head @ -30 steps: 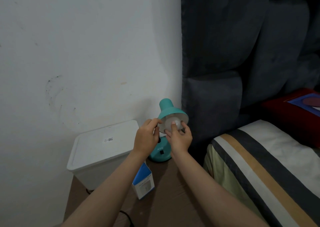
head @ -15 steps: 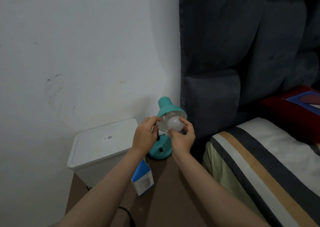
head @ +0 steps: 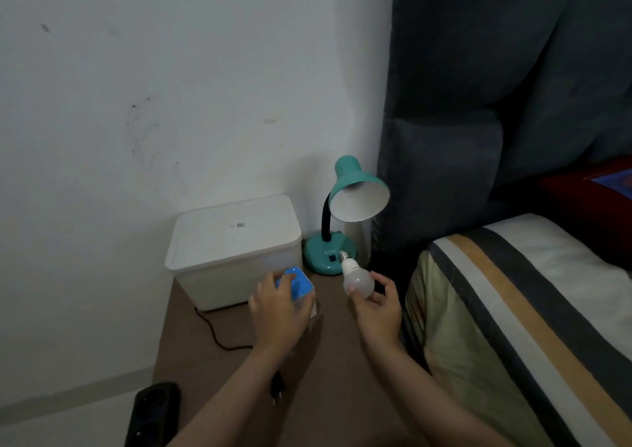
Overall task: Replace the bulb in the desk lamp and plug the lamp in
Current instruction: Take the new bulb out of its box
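Note:
A teal desk lamp (head: pixel 345 187) stands on the brown bedside table (head: pixel 239 351); its white-lined shade faces me with no bulb in sight inside. My right hand (head: pixel 378 304) holds a white bulb (head: pixel 357 277) in front of the lamp's base, screw cap pointing up and away. My left hand (head: pixel 277 306) rests on a blue and white bulb box (head: pixel 297 286), fingers curled over its top. The lamp's dark cord (head: pixel 219 335) runs across the table to a black plug (head: pixel 276 387) lying near my left forearm.
A white lidded plastic bin (head: pixel 232 241) sits left of the lamp against the wall. A black power strip (head: pixel 152 412) lies at the table's lower left edge. A dark upholstered headboard (head: pixel 478 122) and a bed with a striped cover (head: pixel 530 327) are at the right.
My right hand drew the bulb out of the shade and lowered it toward me. My left hand let go of the shade and came down onto the blue box. The view tilted down.

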The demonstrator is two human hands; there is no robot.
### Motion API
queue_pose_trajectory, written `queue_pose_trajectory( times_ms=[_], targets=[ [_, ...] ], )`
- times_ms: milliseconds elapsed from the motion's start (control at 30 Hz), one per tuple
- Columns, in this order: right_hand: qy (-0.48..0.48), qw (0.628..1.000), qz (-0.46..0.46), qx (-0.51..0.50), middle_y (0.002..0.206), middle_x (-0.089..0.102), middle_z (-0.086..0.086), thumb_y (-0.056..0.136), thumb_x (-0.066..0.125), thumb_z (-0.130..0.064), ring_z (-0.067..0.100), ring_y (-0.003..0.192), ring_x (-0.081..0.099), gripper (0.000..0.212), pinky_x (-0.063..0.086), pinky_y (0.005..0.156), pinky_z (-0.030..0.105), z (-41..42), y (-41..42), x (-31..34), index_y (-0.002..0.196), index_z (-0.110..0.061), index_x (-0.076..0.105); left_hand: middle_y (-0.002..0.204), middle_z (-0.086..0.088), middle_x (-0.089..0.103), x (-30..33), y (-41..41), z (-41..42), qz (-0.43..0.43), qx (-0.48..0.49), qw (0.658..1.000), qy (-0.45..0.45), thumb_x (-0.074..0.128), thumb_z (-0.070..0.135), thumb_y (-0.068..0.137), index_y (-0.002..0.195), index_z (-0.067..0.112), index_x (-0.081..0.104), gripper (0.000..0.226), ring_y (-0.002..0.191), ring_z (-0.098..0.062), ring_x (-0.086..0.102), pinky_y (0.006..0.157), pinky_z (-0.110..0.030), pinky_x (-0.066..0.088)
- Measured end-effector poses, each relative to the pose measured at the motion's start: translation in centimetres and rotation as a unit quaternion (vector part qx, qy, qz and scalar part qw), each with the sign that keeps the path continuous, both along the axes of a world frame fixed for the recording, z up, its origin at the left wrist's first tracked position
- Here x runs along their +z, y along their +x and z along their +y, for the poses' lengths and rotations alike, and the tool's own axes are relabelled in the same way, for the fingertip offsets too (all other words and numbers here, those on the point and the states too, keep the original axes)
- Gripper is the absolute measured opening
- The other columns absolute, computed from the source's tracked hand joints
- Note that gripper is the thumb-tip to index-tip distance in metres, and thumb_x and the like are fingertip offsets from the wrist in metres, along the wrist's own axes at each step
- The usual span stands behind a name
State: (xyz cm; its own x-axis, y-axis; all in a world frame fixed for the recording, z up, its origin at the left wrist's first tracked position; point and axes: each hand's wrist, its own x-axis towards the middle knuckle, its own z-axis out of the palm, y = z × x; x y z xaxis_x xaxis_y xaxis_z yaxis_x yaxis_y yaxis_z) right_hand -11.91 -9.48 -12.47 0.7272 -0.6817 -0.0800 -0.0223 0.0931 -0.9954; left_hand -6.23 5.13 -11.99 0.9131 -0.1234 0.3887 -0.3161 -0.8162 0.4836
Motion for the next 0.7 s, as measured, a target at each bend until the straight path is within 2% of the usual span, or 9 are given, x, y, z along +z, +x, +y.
queue_pose_trajectory(
  times_ms=[100, 167, 267, 333, 567, 667, 700],
  targets=[
    [-0.063, 0.994, 0.076, 0.037, 0.1, 0.065, -0.006, 0.076, 0.075, -0.026, 0.014, 0.091, 0.063, 0.034, 0.052, 0.074, 0.032, 0.7, 0.2, -1.6, 0.101, -0.037, 0.054, 0.113, -0.011, 0.053, -1.0, -0.2, 1.2, 0.058, 0.047, 0.997, 0.006, 0.064, 0.041, 0.081, 0.12, 0.016, 0.057, 0.047, 0.105, -0.032, 0.051, 0.088, -0.042, 0.041],
    [-0.08, 0.99, 0.108, 0.05, 0.092, 0.062, -0.009, 0.074, 0.076, -0.027, 0.015, 0.088, 0.061, 0.031, 0.05, 0.076, 0.033, 1.1, 0.8, -2.1, 0.094, -0.037, 0.053, 0.115, -0.013, 0.053, -1.5, 0.0, 1.9, 0.085, 0.043, 0.995, -0.024, 0.063, 0.038, 0.084, 0.127, 0.015, 0.053, 0.05, 0.105, -0.032, 0.051, 0.088, -0.041, 0.044],
    [-0.067, 0.987, 0.125, 0.074, 0.093, 0.067, 0.0, 0.073, 0.077, -0.024, 0.018, 0.083, 0.063, 0.03, 0.051, 0.073, 0.032, 1.8, 2.1, -3.1, 0.089, -0.033, 0.053, 0.115, -0.011, 0.055, -2.1, 0.3, 2.9, 0.097, 0.024, 0.994, -0.05, 0.06, 0.032, 0.087, 0.132, 0.015, 0.048, 0.049, 0.105, -0.029, 0.053, 0.088, -0.041, 0.048],
    [-0.073, 0.984, 0.139, 0.08, 0.097, 0.069, 0.005, 0.071, 0.078, -0.026, 0.022, 0.086, 0.065, 0.031, 0.055, 0.078, 0.038, 2.1, 3.1, -3.9, 0.088, -0.033, 0.054, 0.116, -0.009, 0.056, -2.4, 0.5, 3.5, 0.096, 0.013, 0.993, -0.061, 0.06, 0.029, 0.088, 0.132, 0.013, 0.048, 0.049, 0.105, -0.027, 0.053, 0.088, -0.04, 0.048],
    [-0.118, 0.975, 0.162, 0.099, 0.105, 0.069, 0.009, 0.072, 0.075, -0.031, 0.025, 0.091, 0.065, 0.032, 0.054, 0.085, 0.04, 2.8, 5.3, -4.9, 0.098, -0.025, 0.058, 0.116, -0.008, 0.058, -2.6, 1.2, 4.9, 0.076, -0.008, 0.995, -0.062, 0.059, 0.02, 0.089, 0.128, 0.01, 0.052, 0.041, 0.109, -0.024, 0.053, 0.089, -0.034, 0.044],
    [-0.215, 0.953, 0.194, 0.092, 0.117, 0.058, 0.013, 0.075, 0.072, -0.035, 0.031, 0.107, 0.056, 0.046, 0.049, 0.092, 0.041, 3.0, 5.1, -4.6, 0.116, -0.019, 0.058, 0.117, -0.007, 0.058, -2.7, 1.3, 5.0, 0.071, -0.014, 0.995, -0.076, 0.06, 0.021, 0.088, 0.128, 0.009, 0.052, 0.042, 0.111, -0.023, 0.052, 0.089, -0.03, 0.041],
    [-0.259, 0.946, 0.177, 0.08, 0.118, 0.054, 0.013, 0.077, 0.071, -0.033, 0.03, 0.109, 0.053, 0.048, 0.048, 0.092, 0.04, 3.1, 4.7, -4.4, 0.12, -0.017, 0.058, 0.118, -0.007, 0.059, -2.8, 1.3, 5.0, 0.071, -0.015, 0.994, -0.085, 0.061, 0.021, 0.087, 0.128, 0.008, 0.051, 0.044, 0.111, -0.022, 0.052, 0.09, -0.029, 0.041]
  ],
)
